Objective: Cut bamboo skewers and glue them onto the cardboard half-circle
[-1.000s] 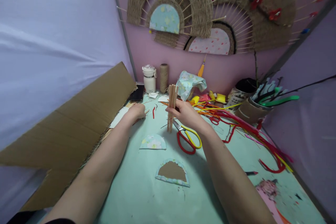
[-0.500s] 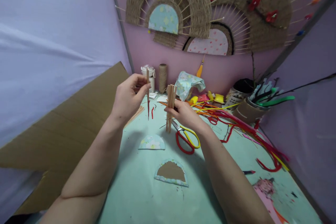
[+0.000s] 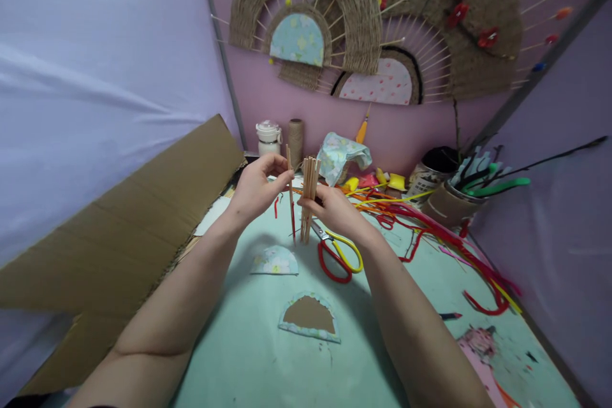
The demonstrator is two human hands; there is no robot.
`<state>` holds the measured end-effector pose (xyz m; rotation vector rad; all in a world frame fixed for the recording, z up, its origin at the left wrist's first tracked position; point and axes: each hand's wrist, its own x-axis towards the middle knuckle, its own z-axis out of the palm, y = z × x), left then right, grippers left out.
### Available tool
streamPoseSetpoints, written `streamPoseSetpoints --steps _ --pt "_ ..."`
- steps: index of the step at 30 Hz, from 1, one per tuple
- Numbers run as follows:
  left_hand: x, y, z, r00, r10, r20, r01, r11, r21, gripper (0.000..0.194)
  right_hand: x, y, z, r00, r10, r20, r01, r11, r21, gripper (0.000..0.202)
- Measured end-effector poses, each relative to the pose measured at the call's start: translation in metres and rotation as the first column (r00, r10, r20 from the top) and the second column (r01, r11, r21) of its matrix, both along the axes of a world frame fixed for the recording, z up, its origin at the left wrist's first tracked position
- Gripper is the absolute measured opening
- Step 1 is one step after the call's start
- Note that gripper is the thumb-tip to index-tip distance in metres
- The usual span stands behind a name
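Between the thumb and fingers of my left hand (image 3: 264, 186) a single thin wooden stick (image 3: 292, 207), reddish on its lower part, is pinched upright. My right hand (image 3: 329, 207) is closed round a bundle of wooden sticks (image 3: 310, 177), also upright; the single stick is just left of it. Scissors (image 3: 337, 255) with one red and one yellow handle lie beneath my right wrist. Nearer me are two half-round pieces: one floral fabric piece (image 3: 276, 261) and one cardboard piece with a fabric edge (image 3: 310, 315).
Brown cardboard (image 3: 119, 204) leans at the left. Along the back stand a white-lidded jar (image 3: 268, 137), a twine spool (image 3: 296, 140) and crumpled floral fabric (image 3: 340, 154). Coloured pipe cleaners (image 3: 430, 223) spread over the right side, before a can of tools (image 3: 449, 204). Twine-wrapped arches (image 3: 363, 25) hang behind.
My left hand has moved right and down, bringing its single stick close beside the bundle. My right hand keeps hold of the bundle in nearly the same place.
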<state>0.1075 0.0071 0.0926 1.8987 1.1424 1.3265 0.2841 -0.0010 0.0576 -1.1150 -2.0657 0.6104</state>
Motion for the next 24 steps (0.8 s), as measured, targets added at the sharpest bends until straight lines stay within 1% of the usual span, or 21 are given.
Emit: streamPoseSetpoints --steps 6,11,15,24 --pt "0.0020 -0.0011 0.0007 1.000 -0.015 -0.022 0.015 1.000 -0.002 0.013 -0.0002 0.0010 -0.0008 1.000 0.016 0.005 -0.016 1.000 0.015 0.015" --pt "0.0066 -0.0011 -0.0019 0.996 -0.059 -0.064 0.059 0.998 0.007 0.013 -0.0010 0.0016 -0.0012 1.000 0.018 -0.002 -0.017 0.999 0.033 0.010" --pt "0.0090 -0.0019 -0.0036 0.995 -0.073 -0.072 0.074 0.997 0.007 0.013 -0.0008 0.0013 -0.0015 1.000 0.017 -0.012 -0.016 0.999 0.033 0.012" --pt "0.0042 -0.0012 -0.0012 0.982 -0.187 -0.010 0.184 0.974 -0.129 0.013 -0.0019 0.0010 -0.0023 0.999 0.050 0.004 -0.050 0.999 0.001 0.012"
